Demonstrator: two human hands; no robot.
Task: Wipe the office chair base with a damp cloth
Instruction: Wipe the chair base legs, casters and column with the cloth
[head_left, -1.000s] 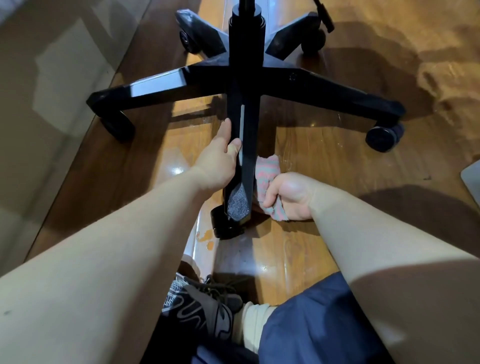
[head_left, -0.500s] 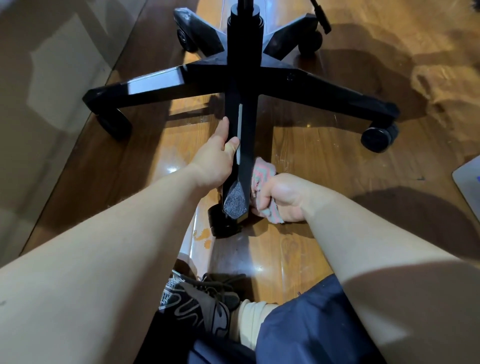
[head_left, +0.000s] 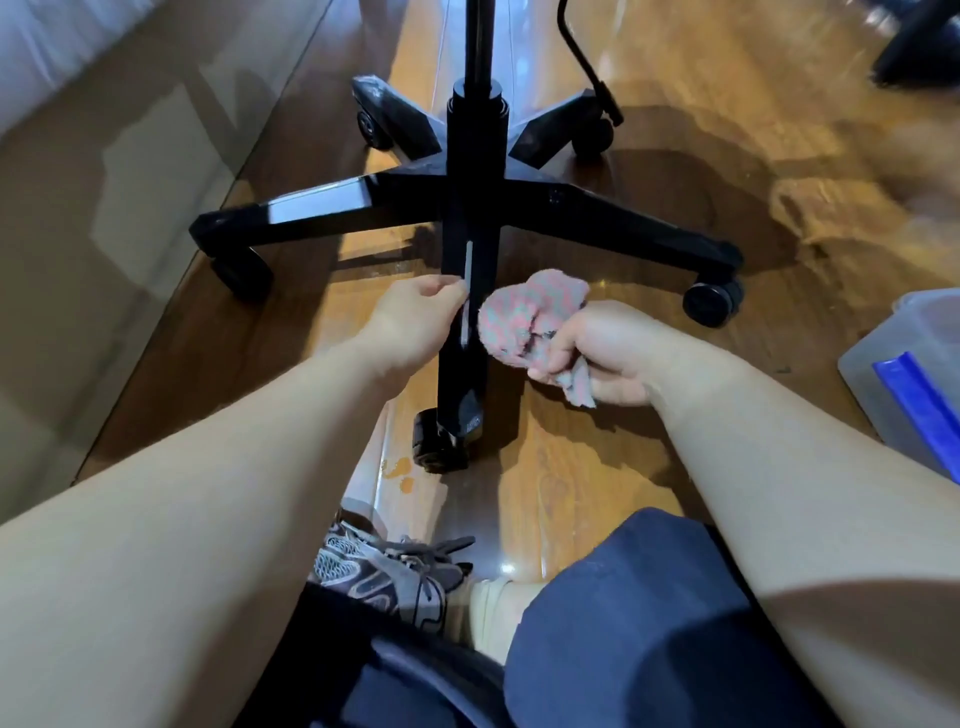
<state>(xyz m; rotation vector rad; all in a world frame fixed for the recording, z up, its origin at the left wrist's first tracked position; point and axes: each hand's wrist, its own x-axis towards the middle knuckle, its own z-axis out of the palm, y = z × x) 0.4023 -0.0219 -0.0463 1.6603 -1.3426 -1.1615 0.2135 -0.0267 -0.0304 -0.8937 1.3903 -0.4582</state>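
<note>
Glossy wooden floor (head_left: 597, 499), wet sheen, shadows; translucent tub (head_left: 914, 364) at right edge; black five-spoke chair base (head_left: 597, 218) on casters stands centre; left hand (head_left: 415, 325) clasps near spoke's left side; right hand (head_left: 597, 348) fisted around bunched pink-grey cloth (head_left: 524, 317), pressed at spoke's right side

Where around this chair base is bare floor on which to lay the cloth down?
Free: the floor wedge between the near leg and right leg, beyond the right hand. Crowded: near the shoe and tub.
</note>
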